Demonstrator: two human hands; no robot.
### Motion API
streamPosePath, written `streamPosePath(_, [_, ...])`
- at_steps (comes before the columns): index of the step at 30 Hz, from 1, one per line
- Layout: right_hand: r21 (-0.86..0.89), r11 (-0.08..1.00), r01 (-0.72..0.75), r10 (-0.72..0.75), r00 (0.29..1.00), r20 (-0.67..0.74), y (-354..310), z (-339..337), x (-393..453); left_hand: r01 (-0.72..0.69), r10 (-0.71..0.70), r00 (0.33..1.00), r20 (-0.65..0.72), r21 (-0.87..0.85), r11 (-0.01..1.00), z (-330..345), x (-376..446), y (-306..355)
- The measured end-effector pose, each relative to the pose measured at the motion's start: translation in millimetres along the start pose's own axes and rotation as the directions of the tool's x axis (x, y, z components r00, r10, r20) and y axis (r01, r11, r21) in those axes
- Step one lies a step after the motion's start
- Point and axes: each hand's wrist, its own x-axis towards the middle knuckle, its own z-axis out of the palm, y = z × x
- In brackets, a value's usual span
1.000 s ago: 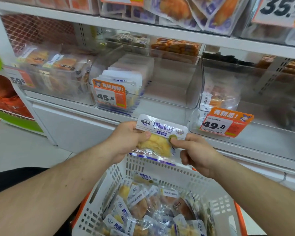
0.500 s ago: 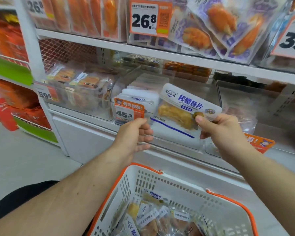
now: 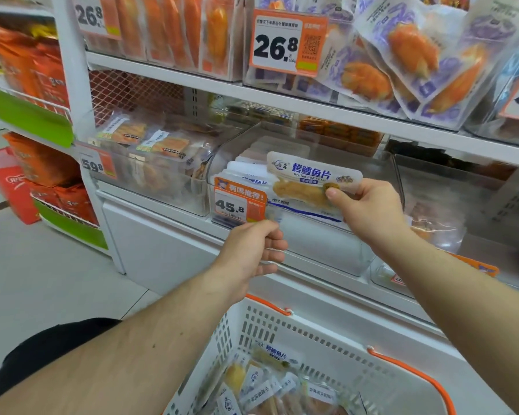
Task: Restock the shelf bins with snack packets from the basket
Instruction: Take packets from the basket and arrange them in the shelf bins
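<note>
Shop aisle, pale tiled floor [image 3: 42, 280], white shelf unit [image 3: 168, 235] with clear bins, orange price tags. Middle bin [image 3: 327, 253] tagged 45.8 [image 3: 240, 205], row of white packets upright inside at left. My right hand [image 3: 369, 208] pinches snack packet [image 3: 309, 181] at its right end, thumb on front; packet held over bin's front edge, long axis left-right, slightly tilted, printed face toward me. My left hand [image 3: 252, 250], fingers curled, grip on bin's front lip below tag. White basket [image 3: 327, 339], orange handles, near me, more packets inside.
</note>
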Motion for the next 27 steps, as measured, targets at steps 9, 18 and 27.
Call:
streamPosePath(9, [-0.159, 0.969, -0.187, 0.213, 0.963, 0.164, 15, 9, 32, -0.003, 0.003, 1.000, 0.023, 0.026, 1.000, 6, -1, -1])
streamPosePath(18, [-0.304, 0.924, -0.230, 0.318, 0.906, 0.280, 14, 10, 31, 0.007, -0.011, 0.998, 0.056, 0.066, 0.998, 11, 1, -4])
streamPosePath(27, [-0.337, 0.896, -0.288, 0.387, 0.879, 0.278, 10, 10, 29, 0.007, -0.013, 0.997, 0.070, 0.090, 0.996, 10, 2, -5])
